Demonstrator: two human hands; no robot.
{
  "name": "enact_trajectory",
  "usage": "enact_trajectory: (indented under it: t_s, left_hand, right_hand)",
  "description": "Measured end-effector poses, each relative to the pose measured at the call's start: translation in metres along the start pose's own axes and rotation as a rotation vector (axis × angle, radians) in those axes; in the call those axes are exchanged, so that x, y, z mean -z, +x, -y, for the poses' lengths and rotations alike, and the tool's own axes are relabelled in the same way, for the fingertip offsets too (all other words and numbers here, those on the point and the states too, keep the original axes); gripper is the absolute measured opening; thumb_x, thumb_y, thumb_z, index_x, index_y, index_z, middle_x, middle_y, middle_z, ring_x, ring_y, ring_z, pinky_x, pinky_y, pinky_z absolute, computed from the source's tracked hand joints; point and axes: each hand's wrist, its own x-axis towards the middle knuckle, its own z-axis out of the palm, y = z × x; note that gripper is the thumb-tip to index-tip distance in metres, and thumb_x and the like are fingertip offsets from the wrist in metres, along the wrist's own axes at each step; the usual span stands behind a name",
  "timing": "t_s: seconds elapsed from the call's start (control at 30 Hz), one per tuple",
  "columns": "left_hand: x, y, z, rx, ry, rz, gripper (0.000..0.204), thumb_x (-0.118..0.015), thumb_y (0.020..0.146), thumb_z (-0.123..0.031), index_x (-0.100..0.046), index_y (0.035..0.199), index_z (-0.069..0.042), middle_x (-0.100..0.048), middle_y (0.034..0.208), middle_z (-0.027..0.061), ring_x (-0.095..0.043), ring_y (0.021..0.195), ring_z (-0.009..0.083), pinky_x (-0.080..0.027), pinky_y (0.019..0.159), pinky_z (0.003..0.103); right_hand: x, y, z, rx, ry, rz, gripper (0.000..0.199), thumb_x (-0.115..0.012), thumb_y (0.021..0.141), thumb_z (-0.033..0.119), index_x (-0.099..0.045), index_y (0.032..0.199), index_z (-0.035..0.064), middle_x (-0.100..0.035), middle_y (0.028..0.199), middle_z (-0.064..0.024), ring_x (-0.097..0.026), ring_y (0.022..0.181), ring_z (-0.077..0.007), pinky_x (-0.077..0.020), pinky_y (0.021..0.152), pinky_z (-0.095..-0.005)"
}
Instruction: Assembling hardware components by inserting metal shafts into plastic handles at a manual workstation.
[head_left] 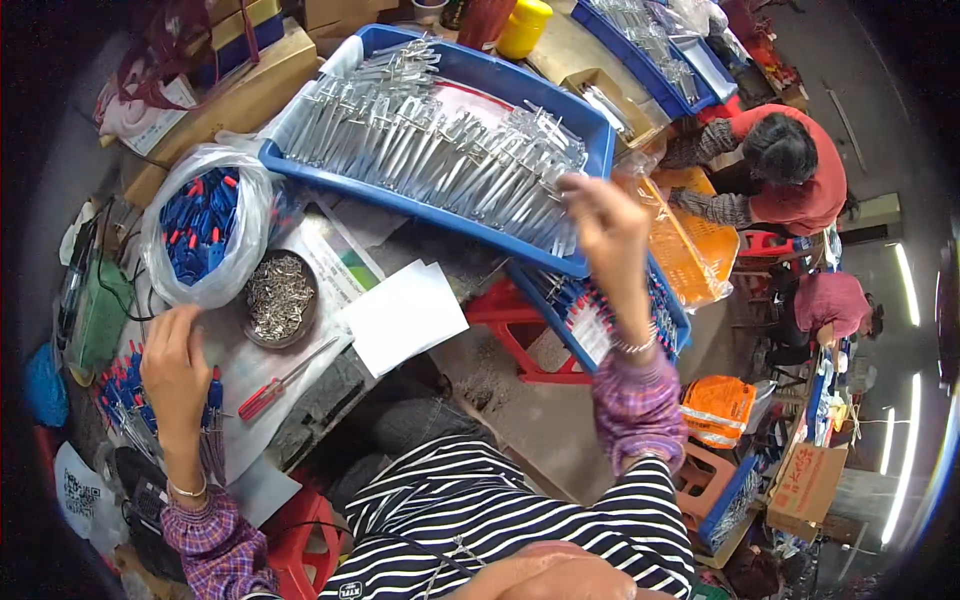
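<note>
While left hand rests on blue parts, right fingers pinch bagged pieces.

The desk is a grey-covered work surface. Directly on it:

- A round shallow dish filled with small metal parts.
- A red-handled screwdriver, lying diagonally just beside the dish.
- A blank white sheet at the desk's inner edge, partly overlapping a printed sheet.
- A clear plastic bag of blue and red pieces, touching the dish.
- A loose pile of blue pieces near the left edge.
- A large blue tray of silver parts; its far end appears to rest on the desk, though the support is hidden.
</note>
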Motion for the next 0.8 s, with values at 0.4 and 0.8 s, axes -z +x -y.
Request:
enact_trajectory:
  t_s: [0.4,0.8]
  left_hand:
    - [0.012,-0.003,-0.046,-0.086,-0.143,0.099,0.021,-0.058,0.077,0.004,-0.061,0.097,0.001,-0.063,0.096,0.0159,-0.06,0.09,0.0345,-0.047,0.078,0.039]
    - [0.005,0.002,-0.051,-0.076,-0.134,0.179,0.019,-0.059,0.077,0.002,-0.061,0.096,0.0,-0.063,0.091,0.0158,-0.061,0.083,0.0351,-0.047,0.072,0.039]
  right_hand:
    - [-0.004,0.102,-0.135,-0.112,-0.007,0.416,0.03,-0.062,0.077,0.016,-0.066,0.105,0.0036,-0.067,0.101,-0.0155,-0.065,0.092,-0.0283,-0.0505,0.083,-0.0354]
    - [-0.01,0.098,-0.156,-0.2,0.288,0.536,0.036,-0.07,0.071,0.009,-0.062,0.106,0.007,-0.06,0.085,-0.0017,-0.056,0.08,-0.0112,-0.0481,0.076,-0.0271]
